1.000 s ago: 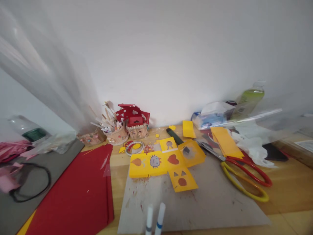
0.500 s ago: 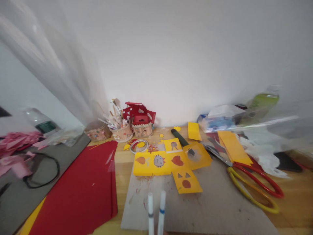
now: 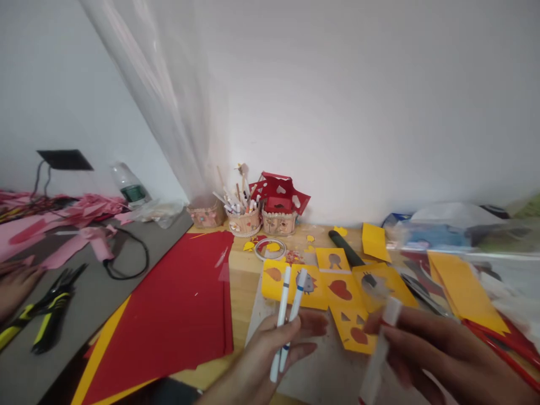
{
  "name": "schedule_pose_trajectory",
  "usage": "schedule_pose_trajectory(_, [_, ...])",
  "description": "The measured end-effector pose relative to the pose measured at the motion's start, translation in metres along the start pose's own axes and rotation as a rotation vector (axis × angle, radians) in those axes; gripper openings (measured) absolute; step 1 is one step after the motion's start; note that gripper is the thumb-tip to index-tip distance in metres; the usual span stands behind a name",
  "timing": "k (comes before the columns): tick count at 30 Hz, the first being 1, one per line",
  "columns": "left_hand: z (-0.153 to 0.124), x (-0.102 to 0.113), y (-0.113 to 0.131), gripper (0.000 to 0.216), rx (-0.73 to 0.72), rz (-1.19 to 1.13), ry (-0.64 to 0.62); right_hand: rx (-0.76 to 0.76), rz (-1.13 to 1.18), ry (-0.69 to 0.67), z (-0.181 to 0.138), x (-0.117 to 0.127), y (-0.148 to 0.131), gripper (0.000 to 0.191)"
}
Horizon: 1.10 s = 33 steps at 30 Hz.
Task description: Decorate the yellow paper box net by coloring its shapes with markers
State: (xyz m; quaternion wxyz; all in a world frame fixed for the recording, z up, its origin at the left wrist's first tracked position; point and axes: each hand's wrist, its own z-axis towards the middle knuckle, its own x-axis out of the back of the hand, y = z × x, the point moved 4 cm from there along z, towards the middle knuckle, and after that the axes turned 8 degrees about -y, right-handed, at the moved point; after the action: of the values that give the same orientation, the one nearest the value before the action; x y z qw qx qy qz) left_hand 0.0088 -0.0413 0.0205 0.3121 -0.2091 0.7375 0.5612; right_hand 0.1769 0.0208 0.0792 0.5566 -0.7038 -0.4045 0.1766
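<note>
My left hand (image 3: 270,349) pinches two white marker pens upright side by side, one a pen with a dark band (image 3: 283,298), the other a pen with a blue band (image 3: 298,295). In my right hand (image 3: 439,349) is a third white pen, a marker with red at its end (image 3: 382,349), slanted and slightly blurred. Behind both hands lies the yellow paper cutout (image 3: 314,298), its panels bearing a heart, a cat-like face and other pictures. Below it, a grey board (image 3: 312,371) is partly covered by my hands.
Red paper sheets (image 3: 177,309) lie at left, pliers (image 3: 50,309) and a pink glue gun (image 3: 95,242) beyond. Another person's hand (image 3: 17,287) rests at the far left. A pen cup (image 3: 243,220), tape roll (image 3: 270,249) and scissors (image 3: 426,295) stand or lie around the cutout.
Both hands have come up into view; earlier only the tops of two pens showed. A third pen now appears in my right hand. The view has swung left.
</note>
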Motion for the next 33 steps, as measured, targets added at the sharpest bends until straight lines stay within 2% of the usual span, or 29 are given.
schedule_pose_trajectory(2, [0.001, -0.003, 0.001, 0.034, 0.018, -0.002, -0.059, 0.027, 0.034, 0.043, 0.02, -0.007, -0.013, 0.036])
schedule_pose_trajectory(6, [0.002, -0.009, 0.004, 0.038, 0.024, 0.014, -0.19, 0.075, 0.044, -0.039, 0.05, -0.023, -0.019, 0.029])
schedule_pose_trajectory(10, [0.0, -0.007, 0.006, 0.044, 0.121, 0.105, -0.142, 0.156, 0.014, -0.076, 0.064, -0.027, -0.018, 0.025])
schedule_pose_trajectory(14, [0.003, -0.005, 0.012, 0.05, 0.187, 0.181, -0.123, 0.112, 0.103, -0.132, 0.074, -0.029, -0.017, 0.03])
schedule_pose_trajectory(21, [0.017, -0.011, 0.02, 0.051, 0.222, 0.237, -0.166, 0.073, 0.123, -0.054, 0.084, -0.02, -0.015, 0.027])
schedule_pose_trajectory(24, [0.024, -0.012, 0.022, 0.049, 0.228, 0.25, -0.166, 0.068, 0.057, -0.009, 0.085, -0.014, -0.016, 0.03])
schedule_pose_trajectory(27, [0.035, -0.005, 0.028, 0.042, 0.152, 0.217, -0.089, 0.119, -0.066, 0.153, 0.088, -0.001, -0.021, 0.036])
schedule_pose_trajectory(30, [0.051, 0.01, 0.037, 0.033, 0.02, 0.164, 0.052, 0.192, -0.165, 0.343, 0.096, 0.017, -0.03, 0.04])
schedule_pose_trajectory(33, [0.067, 0.029, 0.046, 0.024, -0.114, 0.099, 0.198, 0.279, -0.312, 0.415, 0.111, 0.027, -0.047, 0.026])
